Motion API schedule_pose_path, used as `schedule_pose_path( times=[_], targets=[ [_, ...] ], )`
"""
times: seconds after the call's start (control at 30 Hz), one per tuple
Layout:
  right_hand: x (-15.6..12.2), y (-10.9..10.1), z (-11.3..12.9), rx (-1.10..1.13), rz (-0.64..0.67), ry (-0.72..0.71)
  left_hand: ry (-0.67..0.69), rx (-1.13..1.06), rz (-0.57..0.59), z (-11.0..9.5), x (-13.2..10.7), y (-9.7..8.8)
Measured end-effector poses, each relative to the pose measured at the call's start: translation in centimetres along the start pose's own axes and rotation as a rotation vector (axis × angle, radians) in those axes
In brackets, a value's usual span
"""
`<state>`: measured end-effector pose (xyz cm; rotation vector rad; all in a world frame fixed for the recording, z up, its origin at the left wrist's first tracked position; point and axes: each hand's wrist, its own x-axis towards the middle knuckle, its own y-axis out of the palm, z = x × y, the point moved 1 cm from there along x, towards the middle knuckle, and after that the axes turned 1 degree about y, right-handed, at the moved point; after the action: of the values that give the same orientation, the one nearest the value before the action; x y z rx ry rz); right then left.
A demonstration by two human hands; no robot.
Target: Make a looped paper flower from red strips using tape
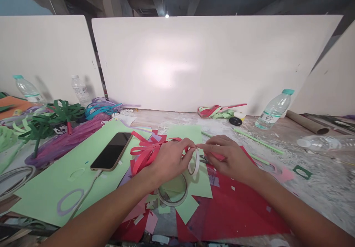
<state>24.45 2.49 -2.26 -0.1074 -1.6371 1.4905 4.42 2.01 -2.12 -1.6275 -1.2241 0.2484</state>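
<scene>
My left hand is closed around a small roll of white tape, held upright over the table, with a bundle of curled red paper strips lying under its wrist. My right hand pinches the tape's free end right beside the left fingertips and also holds a red paper piece. A larger tape ring lies flat on light green paper below my hands. Red paper sheets cover the table under my right forearm.
A black phone on a cable lies on the green paper at left. Green and purple paper strips pile up far left. Water bottles stand by the white partition, with another bottle and a cardboard tube at right.
</scene>
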Motion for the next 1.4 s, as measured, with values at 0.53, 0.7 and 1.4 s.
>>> schedule_pose_path(
  times=[0.53,0.7,1.4],
  targets=[
    [0.4,-0.7,0.1,0.405,-0.111,0.417,0.017,-0.053,-0.084,0.4,-0.1,0.4],
    [0.9,-0.5,1.5,0.824,0.147,0.636,0.116,0.12,-0.157,0.3,-0.3,0.4],
    [0.3,1.7,1.8,1.561,0.284,1.052,0.462,0.354,-0.229,0.0,-0.3,0.4]
  ],
)
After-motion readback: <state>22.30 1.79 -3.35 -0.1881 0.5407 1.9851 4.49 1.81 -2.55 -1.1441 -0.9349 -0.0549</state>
